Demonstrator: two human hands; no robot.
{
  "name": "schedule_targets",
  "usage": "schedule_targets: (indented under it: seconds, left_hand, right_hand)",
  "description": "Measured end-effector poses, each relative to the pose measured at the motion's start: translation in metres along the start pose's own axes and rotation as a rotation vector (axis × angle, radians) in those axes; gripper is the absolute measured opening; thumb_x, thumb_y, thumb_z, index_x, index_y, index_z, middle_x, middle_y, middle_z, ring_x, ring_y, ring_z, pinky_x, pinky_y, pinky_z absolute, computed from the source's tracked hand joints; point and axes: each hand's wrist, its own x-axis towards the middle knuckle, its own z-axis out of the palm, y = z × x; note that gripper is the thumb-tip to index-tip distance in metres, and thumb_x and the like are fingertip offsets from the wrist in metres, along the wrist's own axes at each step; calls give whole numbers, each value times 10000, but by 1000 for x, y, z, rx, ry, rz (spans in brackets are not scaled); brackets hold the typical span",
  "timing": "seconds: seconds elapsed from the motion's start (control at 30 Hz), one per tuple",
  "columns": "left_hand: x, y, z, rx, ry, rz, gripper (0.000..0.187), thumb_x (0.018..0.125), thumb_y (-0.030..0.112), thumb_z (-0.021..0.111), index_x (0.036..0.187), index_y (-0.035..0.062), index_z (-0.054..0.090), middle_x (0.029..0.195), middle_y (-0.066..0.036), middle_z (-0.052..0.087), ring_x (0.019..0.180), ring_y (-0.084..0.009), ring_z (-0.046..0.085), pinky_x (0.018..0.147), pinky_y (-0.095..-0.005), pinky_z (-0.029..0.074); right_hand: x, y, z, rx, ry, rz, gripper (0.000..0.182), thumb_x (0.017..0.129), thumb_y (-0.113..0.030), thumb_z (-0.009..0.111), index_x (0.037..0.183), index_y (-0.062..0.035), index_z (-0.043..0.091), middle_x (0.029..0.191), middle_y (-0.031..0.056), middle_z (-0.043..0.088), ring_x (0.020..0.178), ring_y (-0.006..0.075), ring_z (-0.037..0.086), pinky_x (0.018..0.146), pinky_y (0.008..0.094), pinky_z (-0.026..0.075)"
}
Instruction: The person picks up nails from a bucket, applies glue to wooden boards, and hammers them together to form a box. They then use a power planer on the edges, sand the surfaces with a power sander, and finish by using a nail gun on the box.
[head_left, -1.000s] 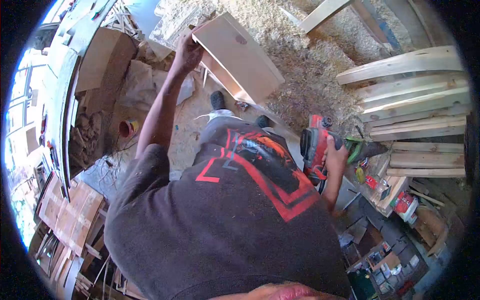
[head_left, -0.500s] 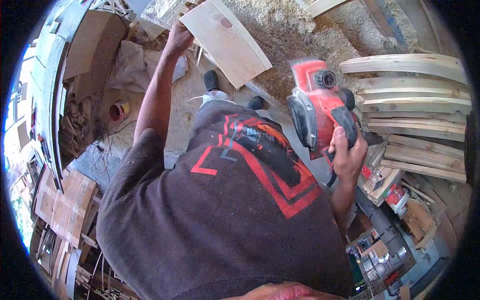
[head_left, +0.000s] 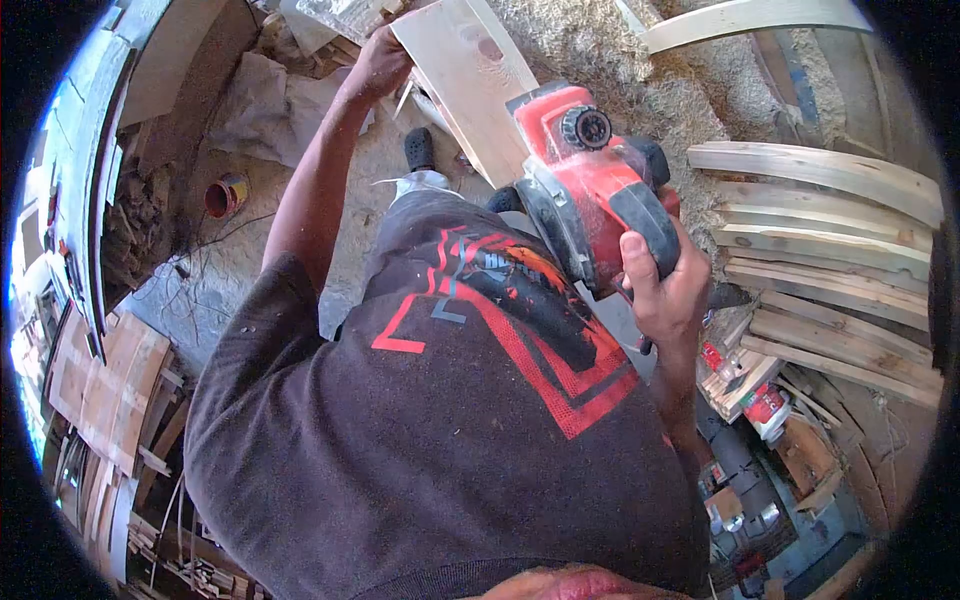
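Observation:
My right hand (head_left: 668, 285) is wrapped round the black rear handle of a red electric planer (head_left: 590, 190), thumb over the grip. The planer's front, by its black depth knob, overlaps the near end of a pale wooden board (head_left: 470, 75) in this view. That board slants away from me and has a dark knot near its far part. At the board's far left edge my left hand (head_left: 382, 65) is closed on the wood, its fingers partly hidden behind the board.
Curved wooden pieces (head_left: 820, 235) are stacked at the right. Wood shavings (head_left: 600, 50) cover the ground ahead. A small bucket (head_left: 226, 196) and a crumpled sheet (head_left: 265, 115) lie at the left. A white and red bottle (head_left: 766, 410) stands lower right.
The planer in my right hand has moved left and now overlaps the board's near end. The board and my left hand have shifted slightly right in view.

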Motion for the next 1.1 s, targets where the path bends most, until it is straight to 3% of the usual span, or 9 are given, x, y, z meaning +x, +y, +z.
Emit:
schedule_targets:
  seconds: [0.07,0.17,0.4,0.63,0.77,0.87,0.93,1.03,1.1]
  left_hand:
    - [-3,26,5,116,-33,11,384,987,127,655,1357,31,612,1241,-60,695,1129,-153,635,974,-340,510]
    - [0,17,9,45,23,116,288,970,109,667,1254,64,685,1152,-22,731,1071,-141,661,950,-318,514]
    - [-3,29,10,28,11,79,377,987,111,642,1361,71,621,1322,-80,661,1214,-194,608,1029,-339,481]
    - [0,28,2,105,-2,250,356,988,109,640,1342,70,628,1305,-93,662,1213,-209,613,1037,-348,477]
    - [-2,37,4,76,-9,124,345,988,105,637,1332,81,633,1291,-89,667,1201,-208,619,1031,-342,479]
    - [-2,25,3,83,-2,159,319,990,113,637,1307,80,643,1261,-82,678,1171,-200,630,1012,-334,486]
    - [-3,26,3,77,-19,182,297,989,121,641,1282,73,652,1225,-73,691,1132,-187,644,986,-325,499]
    - [-3,21,1,104,-16,48,163,961,65,642,1106,25,707,1077,-43,729,1025,-162,652,913,-356,530]
    - [-3,-14,-3,66,4,101,122,955,70,660,1054,28,717,1018,-22,733,961,-146,662,860,-353,546]
  right_hand:
    - [10,-9,5,0,3,4,418,925,-412,716,1028,-8,687,799,189,687,732,303,703,674,405,527]
    - [25,-22,12,-20,12,-10,414,924,-406,716,1032,-8,691,799,188,694,735,316,712,669,416,530]
    - [67,-57,33,4,46,-44,417,924,-415,721,1056,-19,708,824,192,713,772,337,729,689,423,548]
    - [126,-101,59,47,79,-150,436,921,-453,717,1050,-36,730,867,208,729,843,355,742,736,423,560]
    - [148,-111,68,40,93,-201,466,918,-476,714,1038,-26,729,867,205,730,842,349,741,739,415,561]
    - [156,-119,71,51,81,-206,489,922,-501,708,1001,-19,715,773,126,691,716,224,695,658,350,540]
    - [157,-133,76,96,64,-143,539,923,-539,705,935,0,683,659,21,621,567,83,596,551,267,492]
    - [169,-142,80,200,124,-326,443,957,-396,682,1045,38,701,858,223,715,806,332,721,716,397,541]
    - [167,-150,74,133,98,-311,442,953,-394,683,1045,38,701,850,239,708,792,345,717,704,406,540]
